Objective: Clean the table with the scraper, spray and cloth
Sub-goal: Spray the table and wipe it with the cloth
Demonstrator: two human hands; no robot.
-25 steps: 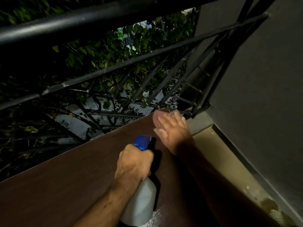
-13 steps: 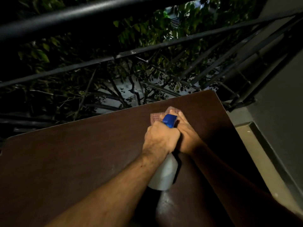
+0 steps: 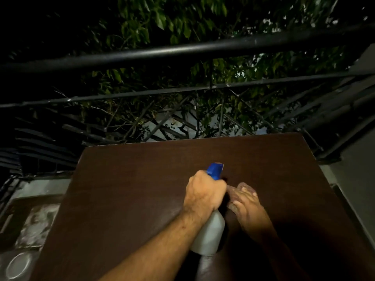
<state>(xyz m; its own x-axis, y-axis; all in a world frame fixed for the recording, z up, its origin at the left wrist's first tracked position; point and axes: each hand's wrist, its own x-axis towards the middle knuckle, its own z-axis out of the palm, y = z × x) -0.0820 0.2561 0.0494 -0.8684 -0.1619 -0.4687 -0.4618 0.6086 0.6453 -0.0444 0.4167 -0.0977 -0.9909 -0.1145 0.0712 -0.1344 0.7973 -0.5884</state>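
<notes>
A dark brown table (image 3: 132, 195) fills the lower middle of the head view. My left hand (image 3: 204, 192) grips a white spray bottle (image 3: 209, 234) by its neck, with the blue nozzle (image 3: 214, 170) pointing away from me. To its right, my right hand (image 3: 250, 211) lies flat on a pinkish cloth (image 3: 236, 192) pressed against the tabletop. The hand covers most of the cloth. No scraper is in view.
A black metal railing (image 3: 182, 51) runs just beyond the table's far edge, with leafy branches (image 3: 172, 23) behind it. A grey wall (image 3: 361, 163) stands at the right. On the floor to the left lie a pale slab (image 3: 34, 228) and a round ring (image 3: 18, 265).
The view has swung left, showing the whole far edge of the table. My right hand with the cloth has slid toward me, from the far right corner to beside the bottle. My left hand keeps its hold.
</notes>
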